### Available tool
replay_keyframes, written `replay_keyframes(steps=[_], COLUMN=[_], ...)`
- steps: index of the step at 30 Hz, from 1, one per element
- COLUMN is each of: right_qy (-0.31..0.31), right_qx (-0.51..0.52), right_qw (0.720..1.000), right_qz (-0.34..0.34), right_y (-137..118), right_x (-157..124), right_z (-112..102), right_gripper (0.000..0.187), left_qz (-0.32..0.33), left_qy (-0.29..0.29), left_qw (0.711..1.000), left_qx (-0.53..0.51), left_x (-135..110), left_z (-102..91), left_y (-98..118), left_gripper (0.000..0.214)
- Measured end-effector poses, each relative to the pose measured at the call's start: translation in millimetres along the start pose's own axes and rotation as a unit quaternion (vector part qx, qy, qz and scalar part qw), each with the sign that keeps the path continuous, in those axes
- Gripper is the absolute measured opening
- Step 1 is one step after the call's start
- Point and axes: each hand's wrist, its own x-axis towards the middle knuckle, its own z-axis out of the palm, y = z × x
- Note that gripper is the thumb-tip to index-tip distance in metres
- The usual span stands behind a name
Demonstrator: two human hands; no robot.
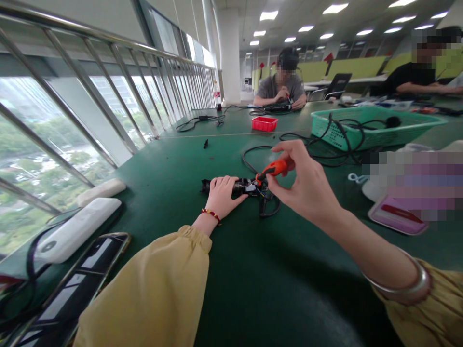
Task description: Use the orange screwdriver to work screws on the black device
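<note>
The green desk fills the view and carries everything listed here. A metal railing in front of the windows runs along its left edge. A person sits at the far end with both hands on their own work, and a second person sits at the far right.

A green mesh basket stands on the right of the desk, well apart from my hands, with black cables hanging over its near wall. A phone lies flat near my left sleeve, and a white pack lies just beside it. A small red tray sits further up the desk, past my work.

My left hand lies palm down at the centre of the desk. Its fingers are clenched over the black cylindrical unit, pinning it to the surface. The unit lies on its side. Its left end shows beyond my knuckles and its right end is exposed, with thin coloured wires there.

My right hand is raised to the right of the unit and grasps the orange handle of the screwdriver between thumb and fingertips. The tool slants down to the left, and its tip meets the exposed right end of the unit. A black cable loop lies on the desk just below that end.
</note>
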Motion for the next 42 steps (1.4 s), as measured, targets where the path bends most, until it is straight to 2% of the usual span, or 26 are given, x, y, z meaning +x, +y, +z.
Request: replay_keyframes(steps=[5,8,10,12,15,17,20,23,26,29,32,36,38,41,42], right_qy=[-0.043,-0.015,0.001,-0.011,-0.036,-0.032,-0.030,-0.043,-0.053,-0.046,-0.040,-0.050,-0.045,-0.035,-0.035], right_qx=[-0.048,-0.043,-0.022,-0.025,-0.097,-0.141,-0.104,-0.042,-0.083,-0.080,-0.034,-0.105,-0.094,-0.048,-0.058], right_qw=[0.997,0.999,1.000,1.000,0.993,0.987,0.991,0.994,0.989,0.991,0.994,0.989,0.991,0.997,0.997], right_qz=[0.035,0.027,0.010,0.014,0.055,0.071,0.075,0.089,0.109,0.097,0.090,0.096,0.079,0.050,0.047], right_y=[1.2,1.6,1.7,1.8,2.1,2.2,1.2,-0.4,-0.6,0.4,0.7,1.6,2.3,2.1,1.8], right_x=[-0.4,-0.7,-0.8,-1.1,-2.1,-2.4,-1.5,0.2,0.7,-0.1,-0.8,-0.6,-0.7,-1.2,-1.4], right_z=[-0.2,0.5,1.5,2.6,3.4,3.3,2.1,0.5,-0.4,-0.2,0.0,-0.1,0.2,0.6,0.5], right_gripper=[0.021,0.022,0.032,0.035,0.020,0.027,0.022,0.041,0.026,0.023,0.041,0.027,0.024,0.044,0.043], left_qz=[0.005,0.003,0.003,0.004,0.005,0.005,0.004,0.004,0.006,0.007,0.006,0.006,0.007,0.007,0.006], left_qy=[-0.003,-0.002,0.000,0.001,0.000,0.001,0.003,0.005,0.007,0.007,0.005,0.006,0.007,0.006,0.005], left_qw=[1.000,1.000,1.000,1.000,1.000,1.000,1.000,1.000,1.000,1.000,1.000,1.000,1.000,1.000,1.000], left_qx=[-0.006,-0.004,-0.003,-0.004,-0.003,0.000,0.002,0.003,0.004,0.002,0.000,0.002,0.004,0.008,0.009], left_x=[-0.2,-0.2,-0.2,-0.1,-0.1,0.0,0.0,-0.2,-0.4,-0.1,0.4,0.2,-0.1,-0.4,-0.3], left_z=[-1.1,-0.8,0.0,0.6,0.7,0.4,0.2,0.7,1.5,1.8,1.6,2.1,2.5,2.4,2.3], left_y=[0.4,0.1,-0.2,-0.4,0.0,0.4,0.6,0.2,-0.3,-0.4,-0.3,-0.7,-0.9,-0.7,-0.6], left_gripper=[0.042,0.043,0.043,0.042,0.042,0.042,0.042,0.042,0.043,0.043,0.043,0.043,0.043,0.043,0.043])
